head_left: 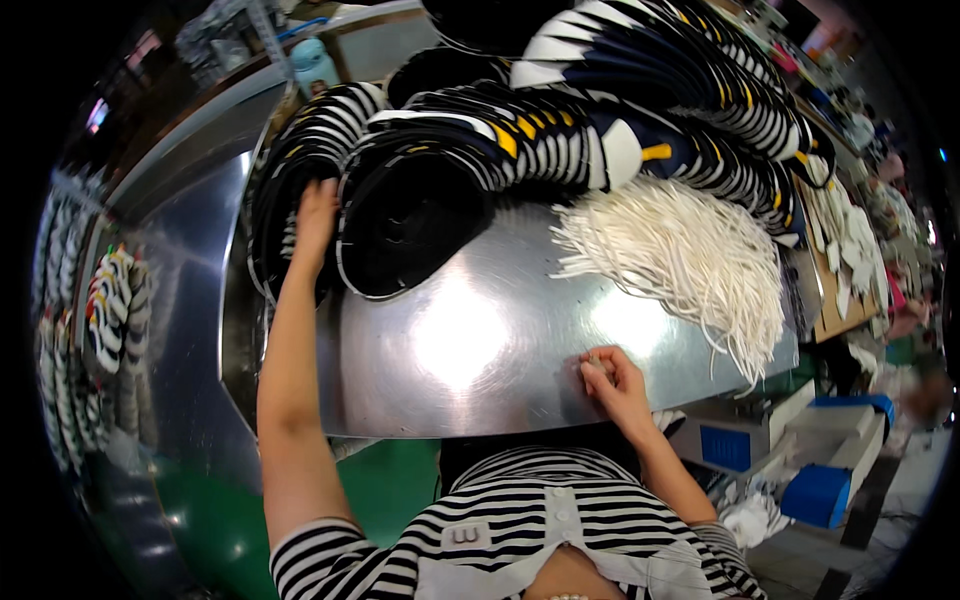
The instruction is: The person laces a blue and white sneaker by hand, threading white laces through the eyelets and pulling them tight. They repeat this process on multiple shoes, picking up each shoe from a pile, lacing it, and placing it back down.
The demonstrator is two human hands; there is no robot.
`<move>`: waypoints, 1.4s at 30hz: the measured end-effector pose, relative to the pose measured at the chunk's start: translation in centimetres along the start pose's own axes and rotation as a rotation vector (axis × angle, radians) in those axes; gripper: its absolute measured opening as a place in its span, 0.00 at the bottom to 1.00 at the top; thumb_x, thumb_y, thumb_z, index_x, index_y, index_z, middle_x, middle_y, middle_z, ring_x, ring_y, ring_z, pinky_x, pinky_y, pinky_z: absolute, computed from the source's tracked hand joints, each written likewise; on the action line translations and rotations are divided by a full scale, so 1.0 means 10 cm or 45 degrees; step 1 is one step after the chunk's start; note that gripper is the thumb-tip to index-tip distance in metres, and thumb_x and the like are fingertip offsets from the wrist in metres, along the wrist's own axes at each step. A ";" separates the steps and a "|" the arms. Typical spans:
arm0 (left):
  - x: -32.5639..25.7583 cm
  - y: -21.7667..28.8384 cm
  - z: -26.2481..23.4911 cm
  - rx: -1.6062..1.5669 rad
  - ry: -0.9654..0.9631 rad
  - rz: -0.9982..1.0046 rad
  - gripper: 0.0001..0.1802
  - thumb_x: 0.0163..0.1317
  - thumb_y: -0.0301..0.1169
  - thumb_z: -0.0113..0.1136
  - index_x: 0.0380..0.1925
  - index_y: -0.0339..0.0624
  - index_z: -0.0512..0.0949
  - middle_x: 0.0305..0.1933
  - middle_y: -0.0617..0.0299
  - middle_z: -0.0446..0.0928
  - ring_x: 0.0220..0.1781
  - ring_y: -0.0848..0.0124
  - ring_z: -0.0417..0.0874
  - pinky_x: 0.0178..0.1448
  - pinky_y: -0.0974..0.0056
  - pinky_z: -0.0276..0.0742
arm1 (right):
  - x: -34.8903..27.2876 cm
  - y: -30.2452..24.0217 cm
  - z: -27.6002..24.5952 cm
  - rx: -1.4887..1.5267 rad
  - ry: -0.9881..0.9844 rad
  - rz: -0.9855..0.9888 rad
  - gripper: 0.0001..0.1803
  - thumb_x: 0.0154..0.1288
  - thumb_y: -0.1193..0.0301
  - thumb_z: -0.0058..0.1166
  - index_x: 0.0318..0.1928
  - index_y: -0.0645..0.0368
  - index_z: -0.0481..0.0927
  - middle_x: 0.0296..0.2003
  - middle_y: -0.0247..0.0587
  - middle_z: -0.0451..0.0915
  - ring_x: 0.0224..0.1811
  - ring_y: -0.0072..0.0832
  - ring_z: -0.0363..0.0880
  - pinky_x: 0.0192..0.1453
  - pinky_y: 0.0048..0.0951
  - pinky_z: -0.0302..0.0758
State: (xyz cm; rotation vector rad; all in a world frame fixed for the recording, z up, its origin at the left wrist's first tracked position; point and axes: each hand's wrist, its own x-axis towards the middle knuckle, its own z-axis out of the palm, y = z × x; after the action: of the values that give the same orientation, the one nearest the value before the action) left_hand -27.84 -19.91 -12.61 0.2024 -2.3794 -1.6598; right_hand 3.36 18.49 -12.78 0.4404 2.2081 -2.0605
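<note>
Nested shoe uppers [330, 118], black with white and yellow parts, form a curved stack at the far left of the metal table. My left hand [317, 212] reaches to the inner edge of this stack, fingers stretched out against it. Just right of that hand, a second stack of shoe uppers [420, 215] lies with its dark hollow toward me. My right hand [612, 382] is above the table near its front edge, thumb and fingers pinched together. Something small may be between the fingertips, but I cannot make it out.
White shoelaces [690, 260] lie in a loose pile at the table's right. More stacked uppers [650, 60] rise behind them. A light blue bottle [314, 65] stands at the back left. White and blue equipment [790, 450] sits below the table's right edge.
</note>
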 end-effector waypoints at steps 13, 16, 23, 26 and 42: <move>-2.02 0.50 -0.31 1.007 0.026 0.367 0.18 0.67 0.38 0.60 0.50 0.38 0.77 0.31 0.44 0.82 0.31 0.46 0.83 0.34 0.50 0.76 | 1.62 -0.58 -0.29 -1.106 0.539 -0.656 0.10 0.62 0.63 0.62 0.41 0.52 0.85 0.32 0.44 0.84 0.33 0.44 0.82 0.38 0.38 0.75; -2.16 0.67 -0.47 0.568 0.350 0.459 0.14 0.68 0.33 0.60 0.49 0.37 0.79 0.42 0.48 0.83 0.42 0.54 0.85 0.47 0.59 0.78 | 1.91 -0.50 -0.30 -1.185 0.498 -0.632 0.11 0.61 0.64 0.62 0.42 0.54 0.85 0.37 0.42 0.84 0.38 0.44 0.82 0.42 0.38 0.76; -3.44 1.40 0.16 0.656 -0.574 1.180 0.19 0.57 0.27 0.63 0.49 0.35 0.76 0.47 0.51 0.81 0.46 0.54 0.82 0.57 0.53 0.70 | 1.42 -0.86 -0.36 -0.768 0.247 -0.700 0.10 0.61 0.67 0.64 0.41 0.57 0.83 0.36 0.41 0.82 0.33 0.36 0.81 0.40 0.33 0.76; -3.47 1.17 0.61 0.365 -0.903 0.964 0.22 0.60 0.32 0.64 0.52 0.36 0.75 0.49 0.50 0.80 0.48 0.52 0.82 0.59 0.53 0.71 | 0.84 -1.22 -0.35 -0.846 0.140 -0.806 0.07 0.63 0.72 0.61 0.40 0.58 0.81 0.33 0.41 0.81 0.28 0.34 0.79 0.36 0.30 0.76; -2.40 1.46 1.39 0.306 -0.499 1.191 0.27 0.58 0.32 0.67 0.56 0.35 0.74 0.55 0.43 0.75 0.54 0.49 0.78 0.57 0.55 0.74 | -1.24 -1.93 -1.22 0.119 0.217 -1.514 0.05 0.62 0.79 0.56 0.34 0.58 0.74 0.30 0.35 0.72 0.24 0.16 0.67 0.23 0.17 0.62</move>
State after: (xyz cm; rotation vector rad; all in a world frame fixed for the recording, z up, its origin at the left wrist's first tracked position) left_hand -8.18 3.63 -6.13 -1.1099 -2.3062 -1.0067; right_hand 11.58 27.77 10.07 -0.9972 2.8260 -2.6116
